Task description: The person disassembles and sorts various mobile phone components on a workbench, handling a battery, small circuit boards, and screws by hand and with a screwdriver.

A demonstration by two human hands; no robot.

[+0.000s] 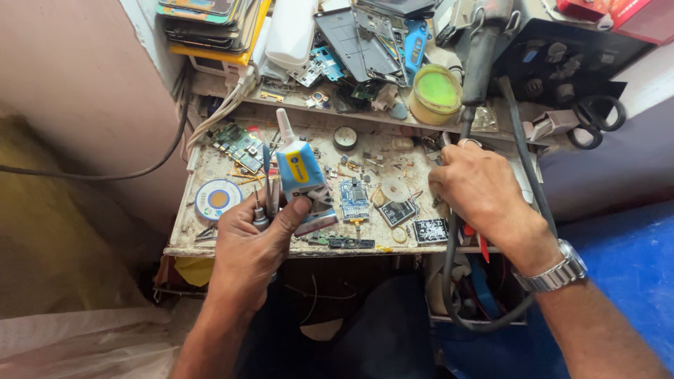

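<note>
My left hand is closed around a blue squeeze tube with a yellow label and a white nozzle pointing up, together with metal tweezers and a small tool. My right hand is closed on the black handle of a hot-air tool, whose thick black cable loops down past my wrist, which carries a metal watch. Between the hands, a small blue circuit board lies on the stained work surface.
A green circuit board, a solder spool, chips and loose parts litter the bench. A yellow-green jar, phone frames, stacked phones and scissors crowd the back shelf. Wall stands left.
</note>
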